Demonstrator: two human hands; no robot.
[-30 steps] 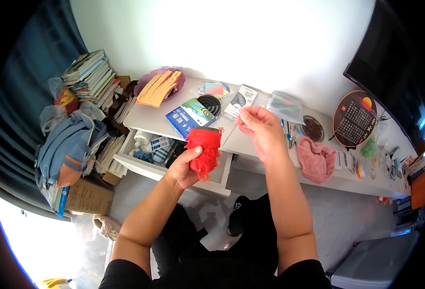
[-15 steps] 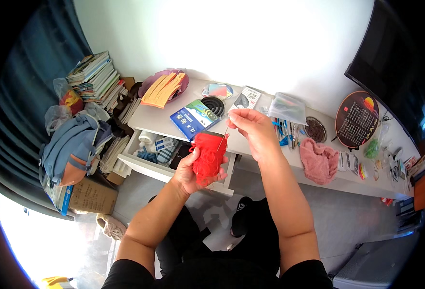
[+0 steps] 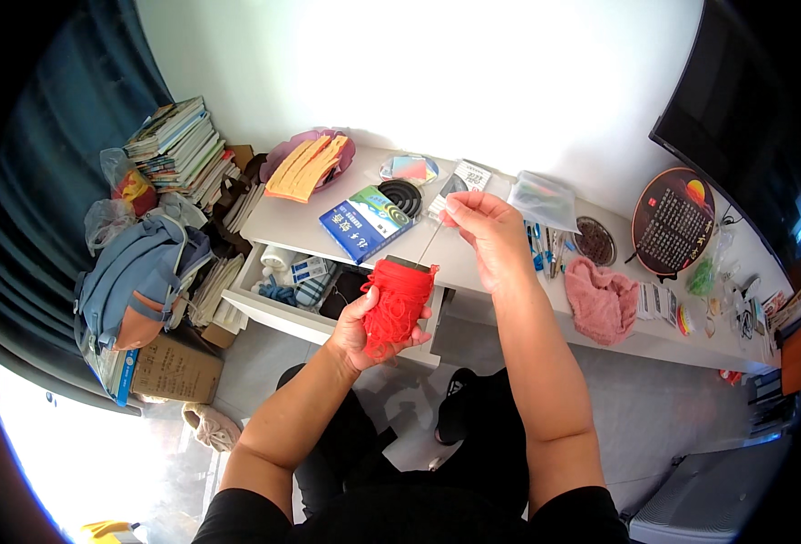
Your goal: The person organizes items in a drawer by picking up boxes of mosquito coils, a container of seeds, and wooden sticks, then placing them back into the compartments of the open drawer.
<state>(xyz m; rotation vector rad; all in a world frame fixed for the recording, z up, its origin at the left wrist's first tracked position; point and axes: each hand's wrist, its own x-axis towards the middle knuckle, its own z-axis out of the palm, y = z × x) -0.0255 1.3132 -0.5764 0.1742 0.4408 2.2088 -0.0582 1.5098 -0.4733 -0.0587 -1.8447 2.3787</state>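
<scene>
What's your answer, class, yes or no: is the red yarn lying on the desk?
No, the left hand holds the red yarn off the desk.

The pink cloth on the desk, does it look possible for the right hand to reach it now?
Probably yes: the pink cloth lies uncovered to the right of the right hand, though that hand pinches a thin strand.

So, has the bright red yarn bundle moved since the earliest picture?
Yes: the red yarn bundle has shifted slightly down the picture, judged against the flat blue-and-green box.
</scene>
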